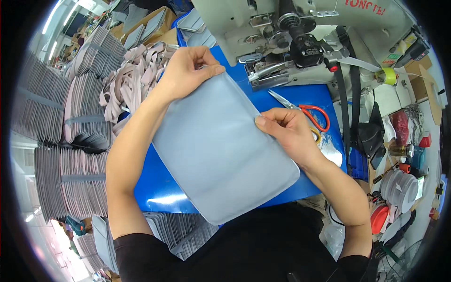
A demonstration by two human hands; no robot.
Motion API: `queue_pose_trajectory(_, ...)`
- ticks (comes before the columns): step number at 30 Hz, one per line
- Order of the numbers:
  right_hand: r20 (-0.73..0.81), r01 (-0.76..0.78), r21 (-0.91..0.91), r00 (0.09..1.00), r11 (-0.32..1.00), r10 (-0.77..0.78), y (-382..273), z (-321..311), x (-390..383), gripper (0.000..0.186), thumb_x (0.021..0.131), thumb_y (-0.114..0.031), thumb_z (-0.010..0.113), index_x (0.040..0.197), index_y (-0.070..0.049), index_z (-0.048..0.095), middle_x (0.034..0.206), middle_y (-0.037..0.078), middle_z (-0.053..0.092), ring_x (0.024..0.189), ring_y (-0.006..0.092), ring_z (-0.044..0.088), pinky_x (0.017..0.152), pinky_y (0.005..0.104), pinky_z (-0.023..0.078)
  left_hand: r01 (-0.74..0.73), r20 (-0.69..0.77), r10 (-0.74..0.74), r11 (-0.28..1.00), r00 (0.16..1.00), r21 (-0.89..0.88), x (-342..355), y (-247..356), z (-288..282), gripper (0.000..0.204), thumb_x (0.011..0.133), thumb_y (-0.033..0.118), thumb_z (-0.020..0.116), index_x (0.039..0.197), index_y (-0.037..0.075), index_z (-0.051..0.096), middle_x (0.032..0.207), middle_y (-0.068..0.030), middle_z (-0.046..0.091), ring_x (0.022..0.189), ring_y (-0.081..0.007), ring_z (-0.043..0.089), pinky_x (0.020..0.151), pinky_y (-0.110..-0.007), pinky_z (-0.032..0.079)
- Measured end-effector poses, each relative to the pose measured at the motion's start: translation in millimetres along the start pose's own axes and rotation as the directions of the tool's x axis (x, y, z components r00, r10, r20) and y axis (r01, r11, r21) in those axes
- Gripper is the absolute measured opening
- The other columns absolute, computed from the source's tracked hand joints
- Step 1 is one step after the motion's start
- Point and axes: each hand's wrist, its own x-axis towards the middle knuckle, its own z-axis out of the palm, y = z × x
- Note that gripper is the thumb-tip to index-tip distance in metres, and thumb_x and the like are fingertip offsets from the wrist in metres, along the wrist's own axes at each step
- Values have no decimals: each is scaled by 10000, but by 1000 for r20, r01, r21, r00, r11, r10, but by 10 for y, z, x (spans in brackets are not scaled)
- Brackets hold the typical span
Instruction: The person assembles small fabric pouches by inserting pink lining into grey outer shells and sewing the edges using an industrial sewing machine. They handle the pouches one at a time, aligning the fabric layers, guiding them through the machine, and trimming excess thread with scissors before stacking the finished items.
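A flat grey-blue fabric panel [221, 150] with rounded corners and a stitched edge is held up in front of me, slanting across the blue table. My left hand [195, 70] pinches its far end, thumb on top and fingers curled behind. On the right long edge, my right hand [284, 129] grips the panel between thumb and fingers. Red-handled scissors [312, 115] lie just beyond my right hand, their blades pointing to the far left. Past the panel's far end stands a sewing machine [296, 37], its needle area facing me.
Tall bundled stacks of grey panels [84, 117] line the left side. A heap of pale pink-grey strips [134, 77] lies by the table's left edge. The blue table [159, 183] shows around the panel. Clear plastic spools [399, 188] and clutter sit at the right. Black straps [350, 94] hang beside the machine.
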Motion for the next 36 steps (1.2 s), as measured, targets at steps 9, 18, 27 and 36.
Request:
queue_pose_trajectory(9,-100,-49,115,993,992,61,-100,-22,171,229,974,-190,757,1026,31,778,885,47,751,770,61,632,698,235,499,-312,7,318,925,948,217,448,-136,42,188,885,46,722,1042,-53,746,865,-55,756,794,-98,642,731,-290,528)
queue_pose_trajectory(18,-145,-28,143,988,989,49,-71,-8,302,270,975,-214,755,1052,44,763,903,53,746,775,65,633,706,240,507,-454,81,457,818,886,352,658,-231,14,332,899,92,742,1222,23,705,1195,-139,733,1096,-242,682,933,-385,543)
queue_pose_trajectory(27,-181,7,234,983,972,36,-69,74,160,281,988,-193,744,1111,60,739,932,63,742,815,91,661,734,256,538,-594,135,602,680,787,431,978,-448,65,358,922,186,683,1262,76,708,1275,-164,697,1189,-344,640,1005,-463,500)
queue_pose_trajectory(36,-122,56,310,992,949,-19,-63,57,428,268,984,-168,750,1097,75,735,975,95,764,785,121,700,708,286,571,-76,-121,118,949,986,308,685,-199,62,452,869,148,764,1295,42,655,1362,-190,655,1216,-358,645,1038,-424,508)
